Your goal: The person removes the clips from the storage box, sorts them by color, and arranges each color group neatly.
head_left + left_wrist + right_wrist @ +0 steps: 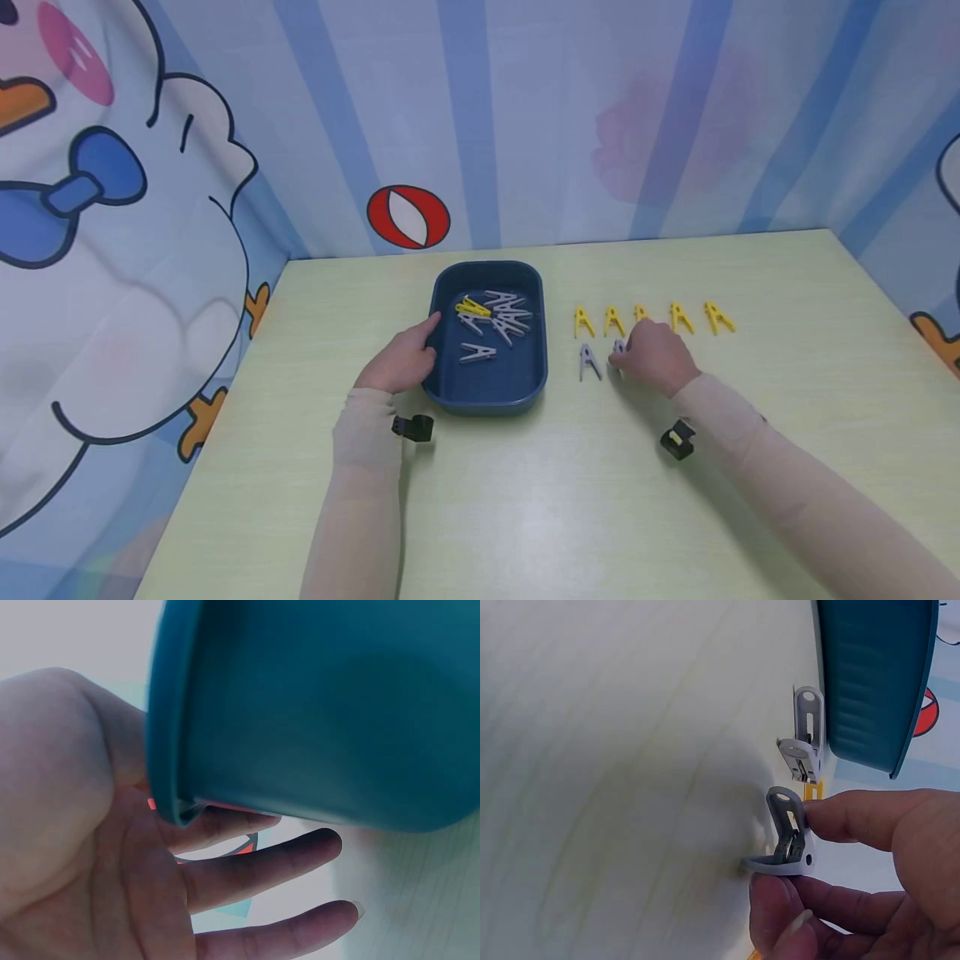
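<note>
Right hand (658, 357) is covering most of a grey peg (618, 347) and part of 3rd yellow peg (640, 312). Tray (322, 712) is running off frame in left wrist view, hiding fingertips. Pegs in tray too small to count.

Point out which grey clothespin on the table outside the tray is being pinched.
The right one of the two grey clothespins, pinched by the right hand below the yellow row. The other grey clothespin stands free, nearer the blue tray.

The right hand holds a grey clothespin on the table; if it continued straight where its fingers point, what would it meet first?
Probably the other grey clothespin: the right hand points left toward it, with the blue tray beyond. Depth is hard to judge.
</note>
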The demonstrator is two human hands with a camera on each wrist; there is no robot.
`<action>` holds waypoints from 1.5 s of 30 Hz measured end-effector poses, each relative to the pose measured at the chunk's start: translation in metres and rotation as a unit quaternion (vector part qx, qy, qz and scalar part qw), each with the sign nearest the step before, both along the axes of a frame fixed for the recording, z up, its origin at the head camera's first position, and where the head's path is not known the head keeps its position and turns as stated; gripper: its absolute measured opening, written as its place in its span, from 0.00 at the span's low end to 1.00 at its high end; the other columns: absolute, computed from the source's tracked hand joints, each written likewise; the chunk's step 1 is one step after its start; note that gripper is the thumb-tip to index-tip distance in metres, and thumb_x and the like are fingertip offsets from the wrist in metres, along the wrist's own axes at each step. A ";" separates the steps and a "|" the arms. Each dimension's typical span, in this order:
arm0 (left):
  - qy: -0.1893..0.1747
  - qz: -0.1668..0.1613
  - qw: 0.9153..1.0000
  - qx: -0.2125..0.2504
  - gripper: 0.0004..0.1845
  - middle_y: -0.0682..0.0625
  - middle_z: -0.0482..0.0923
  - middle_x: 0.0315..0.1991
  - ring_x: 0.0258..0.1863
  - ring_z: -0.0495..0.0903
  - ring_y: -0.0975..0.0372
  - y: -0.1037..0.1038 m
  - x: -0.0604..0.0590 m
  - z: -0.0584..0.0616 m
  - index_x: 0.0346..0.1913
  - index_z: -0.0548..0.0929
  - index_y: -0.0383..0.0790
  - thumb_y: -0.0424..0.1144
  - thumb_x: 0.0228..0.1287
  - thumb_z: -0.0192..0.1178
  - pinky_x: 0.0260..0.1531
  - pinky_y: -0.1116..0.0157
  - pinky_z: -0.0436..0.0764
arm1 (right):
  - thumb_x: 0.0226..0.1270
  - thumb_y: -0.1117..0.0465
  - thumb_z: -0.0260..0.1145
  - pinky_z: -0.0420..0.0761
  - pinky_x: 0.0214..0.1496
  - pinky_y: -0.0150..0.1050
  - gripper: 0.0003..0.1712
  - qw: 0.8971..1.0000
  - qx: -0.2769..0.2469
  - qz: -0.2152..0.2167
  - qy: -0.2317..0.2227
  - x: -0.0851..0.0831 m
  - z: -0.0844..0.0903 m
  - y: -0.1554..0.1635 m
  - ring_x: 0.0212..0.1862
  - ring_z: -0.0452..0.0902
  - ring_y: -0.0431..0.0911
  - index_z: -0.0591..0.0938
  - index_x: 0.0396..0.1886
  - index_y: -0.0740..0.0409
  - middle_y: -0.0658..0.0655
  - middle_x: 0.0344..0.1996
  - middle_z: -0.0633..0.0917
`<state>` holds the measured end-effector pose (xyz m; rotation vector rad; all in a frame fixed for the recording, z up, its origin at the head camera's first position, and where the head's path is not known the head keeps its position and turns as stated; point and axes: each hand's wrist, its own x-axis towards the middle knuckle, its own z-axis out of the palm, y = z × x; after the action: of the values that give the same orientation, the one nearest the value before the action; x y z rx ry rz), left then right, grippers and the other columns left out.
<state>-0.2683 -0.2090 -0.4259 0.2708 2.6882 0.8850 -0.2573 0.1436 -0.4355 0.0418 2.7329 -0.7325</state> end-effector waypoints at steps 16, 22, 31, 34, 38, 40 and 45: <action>-0.007 0.008 1.000 -0.004 0.32 0.43 0.53 0.77 0.74 0.55 0.53 -0.001 0.000 0.001 0.79 0.50 0.39 0.35 0.76 0.40 0.70 0.52 0.60 | 0.66 0.58 0.67 0.64 0.22 0.35 0.17 1.000 0.018 0.000 -0.003 -0.004 -0.003 -0.005 0.17 0.63 0.42 0.77 0.20 0.60 0.50 0.12 0.67; -0.007 0.008 1.000 -0.001 0.32 0.43 0.53 0.77 0.74 0.56 0.53 -0.002 0.000 -0.001 0.79 0.50 0.39 0.35 0.76 0.40 0.70 0.53 0.60 | 0.67 0.57 0.66 0.64 0.21 0.34 0.16 1.000 0.023 0.001 -0.006 -0.004 -0.001 -0.006 0.17 0.63 0.42 0.79 0.22 0.62 0.50 0.12 0.67; -0.013 0.014 1.000 0.005 0.32 0.43 0.53 0.77 0.74 0.56 0.53 -0.002 -0.001 -0.003 0.79 0.49 0.40 0.35 0.76 0.41 0.70 0.52 0.60 | 0.66 0.58 0.65 0.67 0.23 0.36 0.17 0.998 0.040 0.018 0.040 -0.005 0.013 -0.012 0.18 0.64 0.43 0.79 0.21 0.64 0.53 0.14 0.73; -0.014 0.015 1.000 0.006 0.32 0.44 0.53 0.77 0.74 0.55 0.53 -0.003 -0.001 -0.003 0.80 0.49 0.40 0.35 0.76 0.41 0.70 0.52 0.60 | 0.67 0.58 0.65 0.77 0.33 0.42 0.17 0.998 0.036 0.023 0.056 -0.006 0.021 -0.020 0.27 0.74 0.48 0.83 0.39 0.73 0.65 0.30 0.83; -0.014 0.015 1.000 0.007 0.32 0.44 0.53 0.77 0.74 0.56 0.53 -0.003 -0.001 -0.003 0.80 0.49 0.40 0.35 0.76 0.41 0.70 0.52 0.60 | 0.68 0.60 0.64 0.80 0.48 0.51 0.23 0.995 0.017 0.036 0.089 -0.007 0.031 -0.037 0.41 0.81 0.55 0.79 0.53 0.76 0.73 0.50 0.82; -0.016 0.016 1.000 0.008 0.32 0.44 0.53 0.77 0.74 0.56 0.53 -0.002 -0.001 -0.003 0.80 0.49 0.40 0.35 0.76 0.41 0.70 0.52 0.60 | 0.66 0.62 0.63 0.81 0.48 0.51 0.21 0.992 -0.001 0.049 0.116 -0.006 0.035 -0.046 0.41 0.81 0.56 0.80 0.51 0.76 0.72 0.47 0.83; -0.024 0.022 0.999 0.008 0.32 0.44 0.53 0.77 0.73 0.57 0.53 0.000 0.000 -0.002 0.80 0.49 0.42 0.36 0.77 0.41 0.69 0.52 0.60 | 0.64 0.63 0.64 0.81 0.44 0.50 0.19 0.983 -0.034 0.070 0.166 -0.008 0.041 -0.070 0.39 0.81 0.56 0.81 0.48 0.76 0.68 0.38 0.85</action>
<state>-0.2686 -0.2090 -0.4274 0.1923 2.6526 0.9154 -0.2656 0.0737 -0.3940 -0.3131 2.9794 -0.8576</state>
